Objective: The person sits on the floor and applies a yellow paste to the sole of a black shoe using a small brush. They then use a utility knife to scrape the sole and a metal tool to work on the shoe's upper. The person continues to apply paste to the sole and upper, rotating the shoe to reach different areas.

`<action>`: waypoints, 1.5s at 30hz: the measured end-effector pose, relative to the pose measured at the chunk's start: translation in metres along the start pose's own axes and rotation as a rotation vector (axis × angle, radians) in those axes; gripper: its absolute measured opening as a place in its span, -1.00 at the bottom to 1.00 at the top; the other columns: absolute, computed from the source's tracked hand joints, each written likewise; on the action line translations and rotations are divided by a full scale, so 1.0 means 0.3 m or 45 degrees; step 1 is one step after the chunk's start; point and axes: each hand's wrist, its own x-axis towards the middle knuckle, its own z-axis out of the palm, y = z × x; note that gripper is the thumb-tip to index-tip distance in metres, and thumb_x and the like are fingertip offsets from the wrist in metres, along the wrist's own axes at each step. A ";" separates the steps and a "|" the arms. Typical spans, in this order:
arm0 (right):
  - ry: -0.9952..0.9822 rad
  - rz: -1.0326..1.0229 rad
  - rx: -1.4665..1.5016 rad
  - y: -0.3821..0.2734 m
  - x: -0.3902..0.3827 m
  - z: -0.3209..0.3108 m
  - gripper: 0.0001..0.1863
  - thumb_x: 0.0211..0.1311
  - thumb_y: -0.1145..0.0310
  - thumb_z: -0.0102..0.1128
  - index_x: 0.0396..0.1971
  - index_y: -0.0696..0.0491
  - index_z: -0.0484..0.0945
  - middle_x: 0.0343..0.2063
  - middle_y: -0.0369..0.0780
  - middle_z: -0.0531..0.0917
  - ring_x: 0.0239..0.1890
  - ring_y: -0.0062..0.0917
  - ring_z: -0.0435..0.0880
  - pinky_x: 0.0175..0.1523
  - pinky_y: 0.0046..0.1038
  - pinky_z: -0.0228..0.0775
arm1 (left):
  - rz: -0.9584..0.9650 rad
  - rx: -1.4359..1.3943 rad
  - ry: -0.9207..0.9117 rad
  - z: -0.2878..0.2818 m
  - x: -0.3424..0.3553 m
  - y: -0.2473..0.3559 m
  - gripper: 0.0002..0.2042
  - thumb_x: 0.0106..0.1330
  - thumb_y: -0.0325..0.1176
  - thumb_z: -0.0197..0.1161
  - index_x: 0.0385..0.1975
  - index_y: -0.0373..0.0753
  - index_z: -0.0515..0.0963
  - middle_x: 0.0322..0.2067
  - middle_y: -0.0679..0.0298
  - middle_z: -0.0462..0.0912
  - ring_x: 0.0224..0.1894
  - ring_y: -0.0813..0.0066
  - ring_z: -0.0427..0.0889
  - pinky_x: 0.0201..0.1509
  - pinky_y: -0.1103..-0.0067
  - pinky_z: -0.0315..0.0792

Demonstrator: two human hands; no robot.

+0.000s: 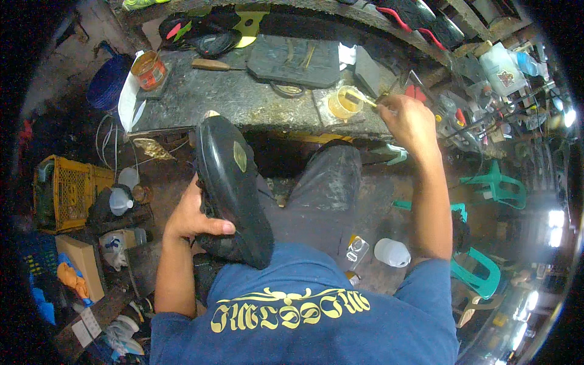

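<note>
The right fingers [388, 108] were pinched nearly together on a slim brush [368, 101], its tip at the clear tub [330, 106] with amber contents [345, 111] just left of them. The left fingers [224, 227] were wrapped around a black shoe [234, 182] that reached ahead and right of them. Farther ahead stretched the dark surface [204, 100], bearing a black slab [283, 61] left of the right fingers.

The shoe [236, 191] is black, the tub [344, 106] yellowish, the shirt [304, 340] navy with yellow print [288, 297], the worktop [204, 97] grey, the latticed crate [74, 191] yellow.
</note>
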 end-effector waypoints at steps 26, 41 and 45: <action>0.035 0.309 1.388 0.094 -0.102 0.238 -0.77 0.27 0.26 0.44 -0.27 0.13 0.78 -0.40 -0.32 0.76 -0.37 -0.70 0.59 -0.23 -0.58 0.38 | 0.356 0.881 -0.316 0.027 0.163 0.224 0.26 -0.18 0.12 0.69 0.53 -0.34 0.12 0.49 0.00 0.26 0.52 0.20 0.25 0.58 0.37 0.08; -0.017 -0.135 1.630 -0.137 -0.260 -0.002 -0.84 0.19 0.42 0.50 -0.27 0.16 0.79 -0.29 -0.19 0.78 -0.21 -0.54 0.72 -0.06 -0.50 0.50 | 0.417 0.855 -0.576 0.088 0.192 0.238 0.30 -0.20 0.17 0.70 0.52 -0.37 0.11 0.50 -0.04 0.22 0.53 0.08 0.23 0.58 0.31 0.10; 0.151 -0.298 1.510 -0.148 -0.258 0.007 -0.86 0.14 0.45 0.52 -0.31 0.14 0.80 -0.31 -0.17 0.79 -0.25 -0.49 0.74 -0.10 -0.47 0.53 | 0.531 1.024 -0.533 0.099 0.164 0.268 0.27 -0.24 0.13 0.72 0.51 -0.30 0.16 0.42 -0.04 0.35 0.43 0.03 0.38 0.51 0.28 0.24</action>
